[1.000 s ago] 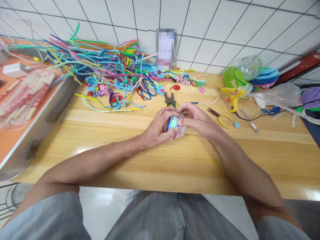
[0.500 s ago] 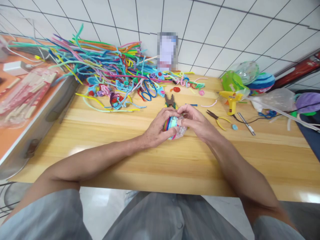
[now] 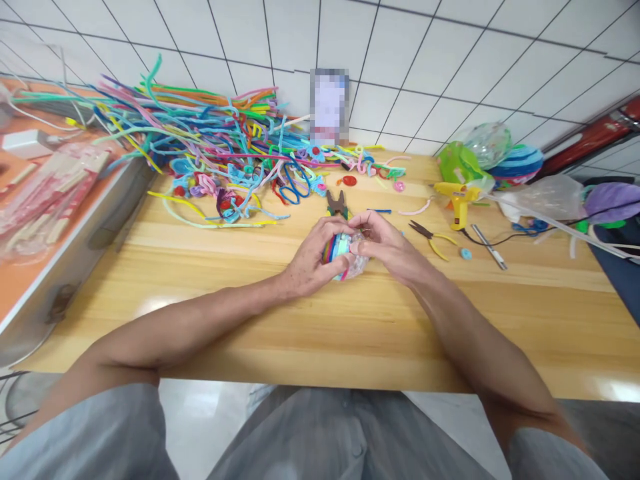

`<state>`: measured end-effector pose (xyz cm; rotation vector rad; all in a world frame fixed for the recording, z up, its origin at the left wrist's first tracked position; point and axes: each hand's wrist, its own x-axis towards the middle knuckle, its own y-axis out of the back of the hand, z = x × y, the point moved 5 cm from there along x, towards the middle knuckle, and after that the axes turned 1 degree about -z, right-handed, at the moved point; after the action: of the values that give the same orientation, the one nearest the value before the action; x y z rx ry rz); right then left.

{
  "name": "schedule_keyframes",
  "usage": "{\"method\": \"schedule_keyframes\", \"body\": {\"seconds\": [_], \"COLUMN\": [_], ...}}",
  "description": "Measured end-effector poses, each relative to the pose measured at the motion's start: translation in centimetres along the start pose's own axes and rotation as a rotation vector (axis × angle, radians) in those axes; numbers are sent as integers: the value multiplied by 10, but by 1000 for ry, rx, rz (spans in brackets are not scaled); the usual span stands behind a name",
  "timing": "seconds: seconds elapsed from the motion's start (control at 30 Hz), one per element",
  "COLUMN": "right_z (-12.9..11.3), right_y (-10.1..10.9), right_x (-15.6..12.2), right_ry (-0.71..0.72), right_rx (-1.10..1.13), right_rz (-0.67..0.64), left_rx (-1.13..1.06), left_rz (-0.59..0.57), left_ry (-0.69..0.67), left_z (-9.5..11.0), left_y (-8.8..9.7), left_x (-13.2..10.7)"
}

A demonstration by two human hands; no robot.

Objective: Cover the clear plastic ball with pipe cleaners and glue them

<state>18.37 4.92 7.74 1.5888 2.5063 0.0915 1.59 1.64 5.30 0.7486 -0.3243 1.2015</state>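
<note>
A small ball wound with coloured pipe cleaners point(image 3: 341, 252) rests just above the wooden table point(image 3: 210, 313), held between both hands. My left hand point(image 3: 313, 257) wraps round its left side with fingers curled. My right hand point(image 3: 383, 243) pinches its right side, where clear plastic shows. A big heap of loose pipe cleaners point(image 3: 220, 153) lies at the back left of the table. Dark pliers point(image 3: 337, 203) lie just beyond my hands.
Yellow-handled cutters point(image 3: 433, 238), a yellow glue gun point(image 3: 457, 200) with its cord, a metal tool point(image 3: 489, 247) and plastic bags point(image 3: 540, 197) sit at the right. A blurred upright card point(image 3: 329, 107) leans on the tiled wall. An orange side table point(image 3: 30, 220) with packets stands left.
Both hands stay closed on the ball in the same place; the fingers shift slightly. The view has drifted a little.
</note>
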Motion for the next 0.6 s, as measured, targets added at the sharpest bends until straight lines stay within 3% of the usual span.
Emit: {"method": "schedule_keyframes", "body": {"seconds": [0.43, 0.53, 0.6], "right_z": [4, 3, 5], "right_y": [-6, 0, 11], "right_x": [6, 6, -1], "right_ry": [6, 3, 11], "right_rx": [81, 143, 141], "right_rz": [62, 57, 126], "left_rx": [17, 29, 49], "left_rz": [-3, 3, 2], "left_ry": [16, -10, -39], "left_z": [-5, -3, -2], "left_y": [1, 1, 1], "left_x": [1, 0, -2]}}
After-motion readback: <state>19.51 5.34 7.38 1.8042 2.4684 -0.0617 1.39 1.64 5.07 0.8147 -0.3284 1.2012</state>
